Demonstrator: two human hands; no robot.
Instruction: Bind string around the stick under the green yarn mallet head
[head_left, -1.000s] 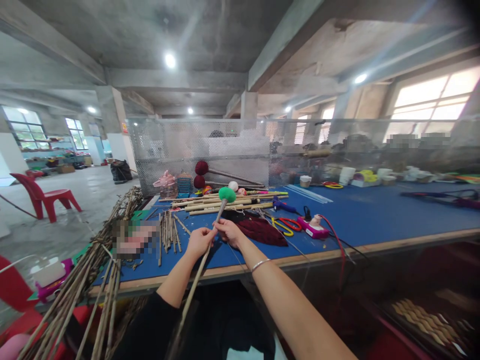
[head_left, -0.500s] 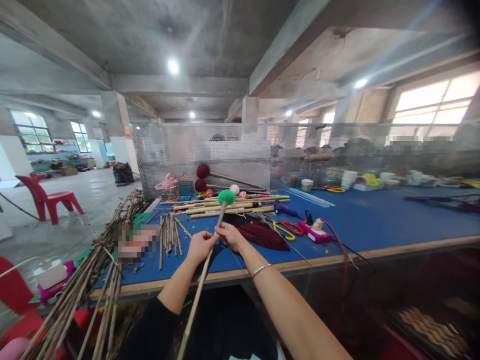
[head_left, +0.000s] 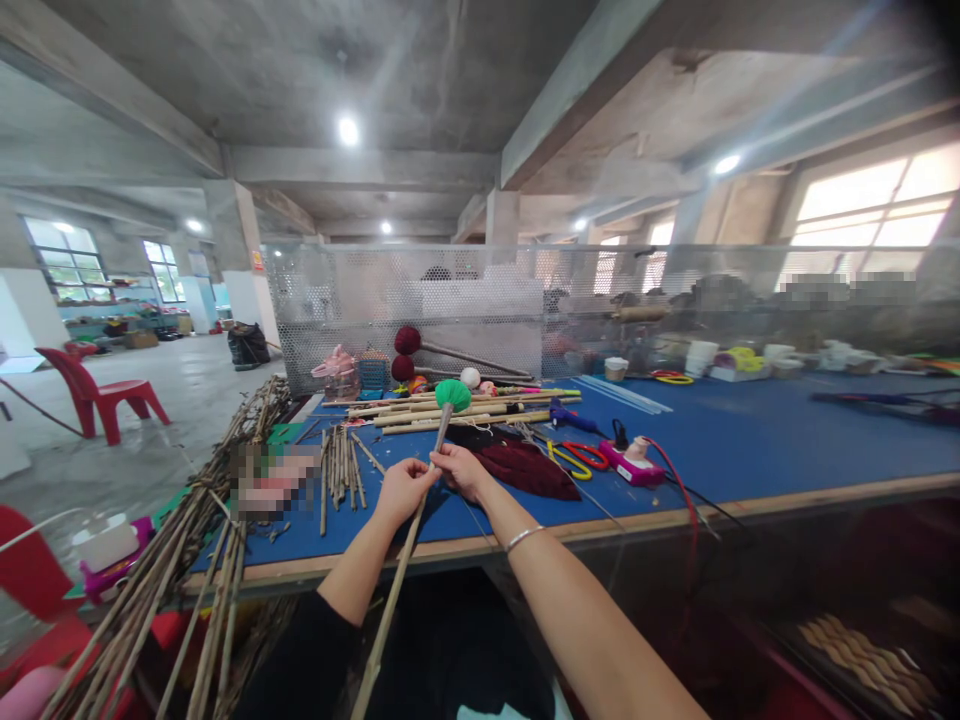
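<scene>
A long, pale wooden stick point(head_left: 394, 610) slants up from my lap, topped by a round green yarn head point(head_left: 453, 395) with a grey wrapped section just below it. My left hand point(head_left: 406, 489) pinches the stick at the lower end of the grey part. Close beside it, my right hand point(head_left: 459, 471) grips the same spot, its fingertips nearly touching the left ones. Just beyond my right hand lies a dark red bundle of fibre point(head_left: 525, 468) on the blue table point(head_left: 720, 430).
Thin branches point(head_left: 187, 540) pile up at the left edge. Short sticks point(head_left: 343, 468) and pale rods point(head_left: 450, 415) lie ahead. To the right are red- and yellow-handled tools point(head_left: 574, 460), a blue glue gun point(head_left: 570, 416) and a magenta power strip point(head_left: 634, 465). Two dark red mallets point(head_left: 407, 341) rest behind.
The view has shifted very slightly. Both hands keep their hold on the stick, and little else differs.
</scene>
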